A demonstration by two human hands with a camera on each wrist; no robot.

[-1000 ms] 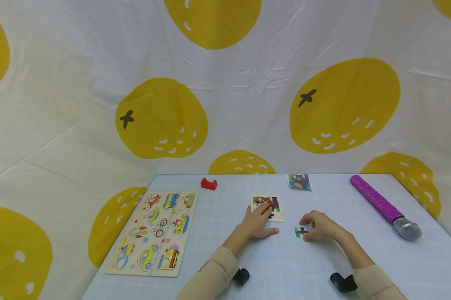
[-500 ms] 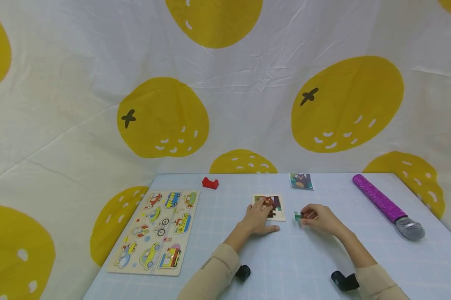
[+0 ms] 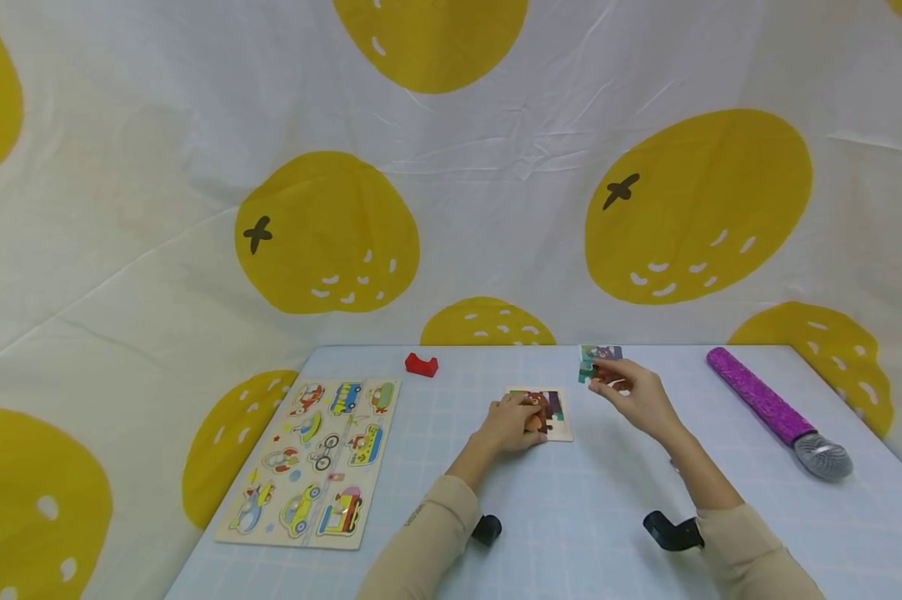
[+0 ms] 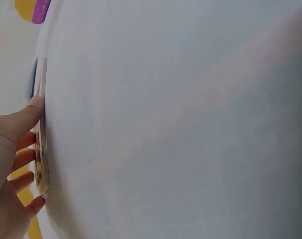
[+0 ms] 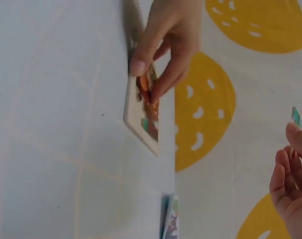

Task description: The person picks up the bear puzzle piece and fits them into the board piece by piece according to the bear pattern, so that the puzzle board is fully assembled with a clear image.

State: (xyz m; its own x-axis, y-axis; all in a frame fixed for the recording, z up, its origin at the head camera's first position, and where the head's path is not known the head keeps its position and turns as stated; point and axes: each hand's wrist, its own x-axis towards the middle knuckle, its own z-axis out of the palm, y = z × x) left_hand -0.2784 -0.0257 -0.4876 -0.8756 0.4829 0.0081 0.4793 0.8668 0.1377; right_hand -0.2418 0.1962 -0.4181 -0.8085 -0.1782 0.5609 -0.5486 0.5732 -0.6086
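Note:
My left hand (image 3: 505,425) bends over the small wooden bear puzzle (image 3: 559,434), with fingertips on its picture. In the left wrist view the thumb and little finger (image 4: 39,203) touch the puzzle's edges. My right hand (image 3: 638,396) is raised above the table to the right of the puzzle. Between thumb and fingers it pinches a green and brown puzzle piece (image 5: 295,115), partly covered by the fingers. Behind the right hand lies a bear picture card (image 3: 604,352), its lower part hidden in the head view.
A wooden vehicle puzzle board (image 3: 308,467) lies at the left of the table. A red notched block (image 3: 421,364) sits at the back. At the right lies a purple glitter toy microphone (image 3: 766,400). A curtain with yellow fruit (image 3: 327,233) hangs behind.
My right hand has lifted the puzzle piece off the table and carried it up and back, in front of the card. The left hand's fingers and thumb have drawn in on the bear puzzle.

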